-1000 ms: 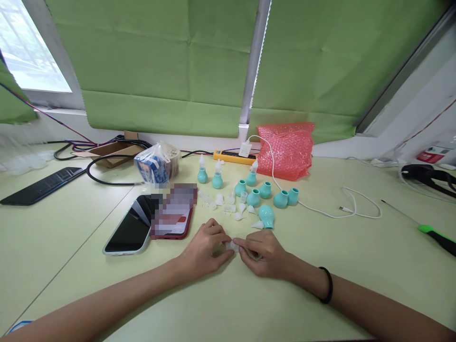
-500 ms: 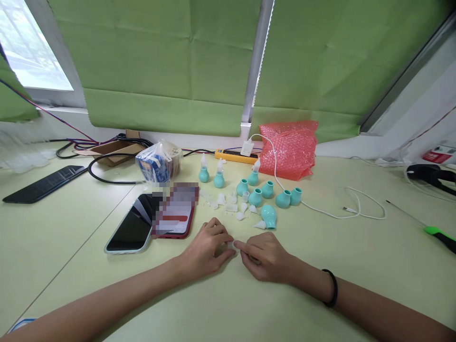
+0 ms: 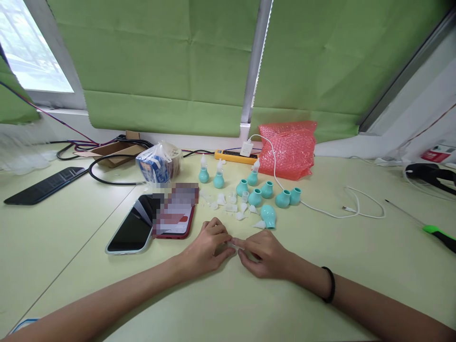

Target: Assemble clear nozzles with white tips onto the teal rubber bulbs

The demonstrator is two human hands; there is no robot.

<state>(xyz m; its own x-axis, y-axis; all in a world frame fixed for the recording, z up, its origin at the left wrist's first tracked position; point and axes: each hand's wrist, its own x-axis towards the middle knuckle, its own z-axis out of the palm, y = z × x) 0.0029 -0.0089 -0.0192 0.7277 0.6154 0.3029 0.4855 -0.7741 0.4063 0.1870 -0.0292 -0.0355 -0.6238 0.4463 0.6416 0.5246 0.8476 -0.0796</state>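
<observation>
My left hand (image 3: 213,245) rests on the table, its thumb and fingers closed around a small translucent plastic piece (image 3: 233,245). From the other side my right hand (image 3: 266,254) meets it, index fingertip and thumb at the same piece, which the fingers mostly hide. Just beyond lies a teal squeeze bulb (image 3: 268,217) on its side, with a white cone-shaped tip (image 3: 260,224) beside it. Several small clear and white plastic parts (image 3: 231,208) are scattered behind my hands. Farther back, several teal bulbs stand open-necked, and three, including one teal bulb (image 3: 218,179), carry clear nozzles.
Two phones, a black-screened phone (image 3: 130,228) and a red-cased phone (image 3: 174,225), lie to the left. At the back are a bagged blue pack (image 3: 156,166), a yellow power strip (image 3: 231,156) and red bubble wrap (image 3: 288,151). A white cable (image 3: 331,217) and a screwdriver (image 3: 432,230) lie right.
My right index finger has shifted slightly up and left across the small piece, and the right thumb has come closer to it. My left hand is nearly still.
</observation>
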